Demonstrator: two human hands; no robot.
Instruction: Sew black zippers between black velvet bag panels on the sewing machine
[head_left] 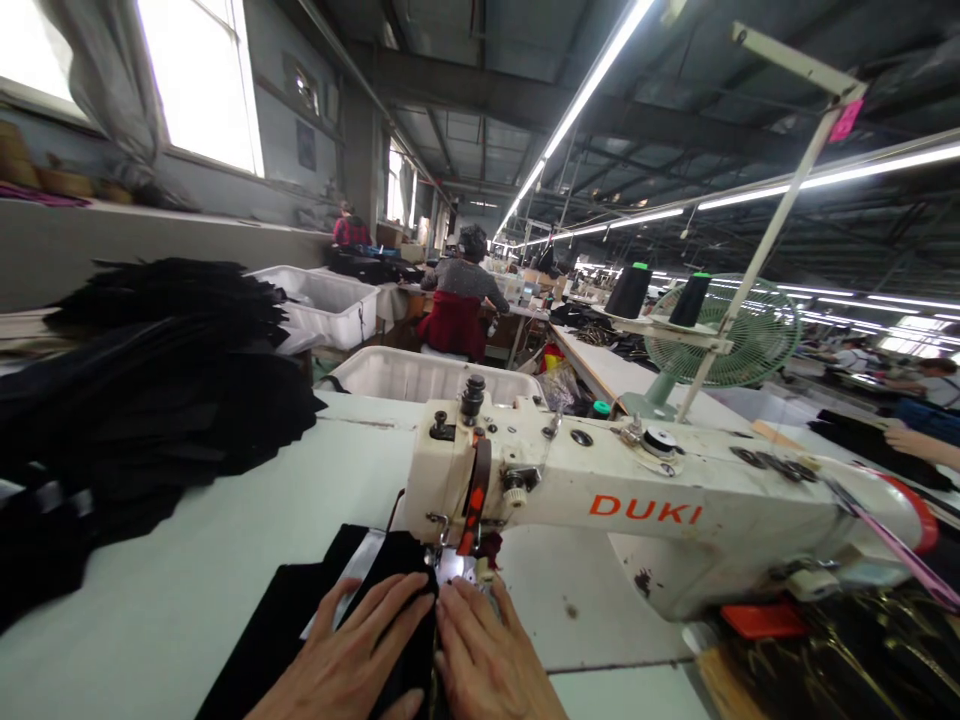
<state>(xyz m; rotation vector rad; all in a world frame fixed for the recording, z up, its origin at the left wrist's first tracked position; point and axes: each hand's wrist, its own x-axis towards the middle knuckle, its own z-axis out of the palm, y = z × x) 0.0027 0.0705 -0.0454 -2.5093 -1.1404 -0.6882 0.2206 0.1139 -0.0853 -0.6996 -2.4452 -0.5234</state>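
Windows [199, 90] left of the machine [562, 495] glare white; tubes [596, 82] above it shine beneath a dim ceiling [697, 60]; far behind it, detail blurs; outer edges look stretched.

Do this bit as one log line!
left hand: flat on black fabric | right hand: at fabric's right edge | sewing machine: light glowing beneath | black pile: at left

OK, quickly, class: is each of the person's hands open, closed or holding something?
Left hand: open, lying on the flat black fabric with a pale strip.
Right hand: open, fingers outstretched at the fabric's right edge.
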